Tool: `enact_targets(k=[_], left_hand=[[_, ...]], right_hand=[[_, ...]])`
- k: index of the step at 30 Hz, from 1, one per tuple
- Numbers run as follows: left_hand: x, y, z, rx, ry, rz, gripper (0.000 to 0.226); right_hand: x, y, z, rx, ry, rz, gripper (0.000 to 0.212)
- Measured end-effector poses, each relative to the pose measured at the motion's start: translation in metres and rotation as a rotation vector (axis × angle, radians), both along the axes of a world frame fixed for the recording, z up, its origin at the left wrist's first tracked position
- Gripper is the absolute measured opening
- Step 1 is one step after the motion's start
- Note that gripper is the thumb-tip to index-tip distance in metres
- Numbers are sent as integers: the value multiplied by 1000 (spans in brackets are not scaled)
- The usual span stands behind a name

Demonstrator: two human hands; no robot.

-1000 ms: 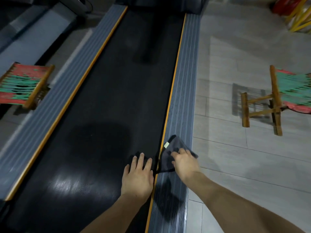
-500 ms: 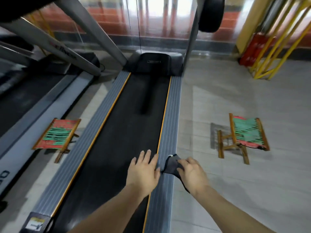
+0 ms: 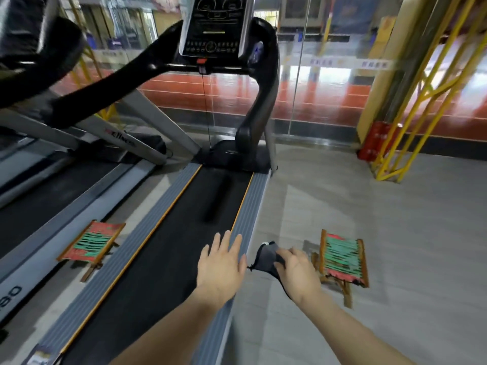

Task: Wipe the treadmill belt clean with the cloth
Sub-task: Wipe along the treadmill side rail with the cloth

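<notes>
The black treadmill belt (image 3: 168,248) runs from the bottom left up to the motor cover, between grey ribbed side rails (image 3: 250,206) with orange trim. My left hand (image 3: 221,267) hovers flat with straight fingers over the belt's right edge and the right rail. My right hand (image 3: 297,272) grips a bunched dark grey cloth (image 3: 264,258), held in the air just right of the rail, over the floor. A corner of the cloth hangs below my wrist.
The console (image 3: 214,25) and black handrails (image 3: 261,88) rise at the far end. Small wooden stools with red-green woven seats stand on the floor, one left (image 3: 92,243) and one right (image 3: 342,259). A second treadmill (image 3: 39,180) sits to the left. Yellow frame (image 3: 421,101) at right.
My view has risen from the belt to take in the console. Both hands lifted off the belt and rail; the right hand has gathered the cloth up and moved it right, off the rail.
</notes>
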State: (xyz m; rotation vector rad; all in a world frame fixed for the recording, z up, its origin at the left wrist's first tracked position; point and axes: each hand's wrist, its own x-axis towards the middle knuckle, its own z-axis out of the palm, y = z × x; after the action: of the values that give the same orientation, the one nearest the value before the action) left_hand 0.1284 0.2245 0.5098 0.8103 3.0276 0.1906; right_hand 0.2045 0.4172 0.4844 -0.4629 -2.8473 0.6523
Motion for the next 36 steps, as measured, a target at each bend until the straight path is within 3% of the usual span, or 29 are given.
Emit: enact_targets(k=[5,14,24,32,36], left_hand=[[-5,38,36,-37,-5,-1,60],[-75,124,50,-12,-36,23,61],[-240,263,38,-27,-133,61,60],[-326,309,30,14,-136,171,60],[-365,319,-4,111,-318,267,56]], right_hand=[[-2,48,49,11,52,-17,20],[-71,152,77,15,64,2,19],[-248,289,79,5,27,14,20],[-371,339,72,28,-29,79,24],[-437,352,55,39,-82,168,22]])
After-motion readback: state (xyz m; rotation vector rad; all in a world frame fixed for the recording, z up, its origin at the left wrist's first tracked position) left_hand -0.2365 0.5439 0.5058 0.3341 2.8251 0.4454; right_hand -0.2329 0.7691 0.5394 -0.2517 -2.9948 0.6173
